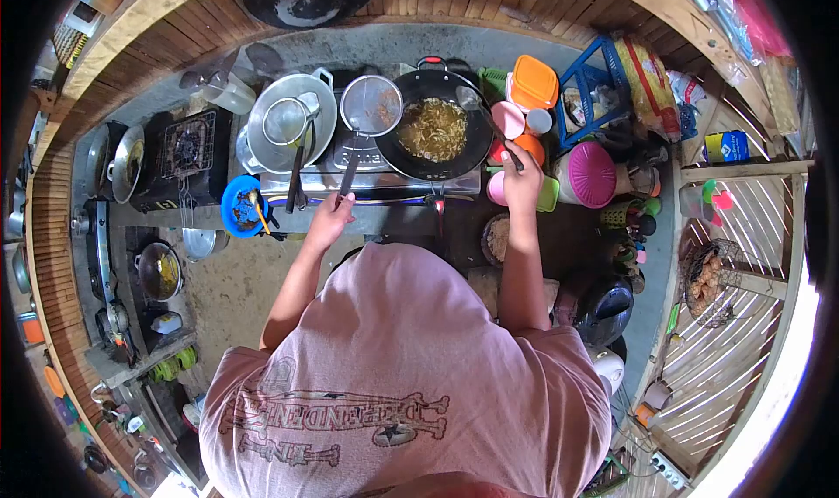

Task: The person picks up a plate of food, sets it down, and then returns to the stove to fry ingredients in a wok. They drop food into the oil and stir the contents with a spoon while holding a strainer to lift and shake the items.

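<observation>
L hand [329,222]: fingers closed round strainer [371,103] handle
R hand [523,183]: fingers gripping spatula [495,129] handle
Strainer: just L of wok [476,148], brownish bits in mesh
Spatula: head at wok's R inner side
Wok: on stove [363,155], w/ yellowish food [433,131] in liquid
Alum. pot [325,135]: L of strainer
</observation>
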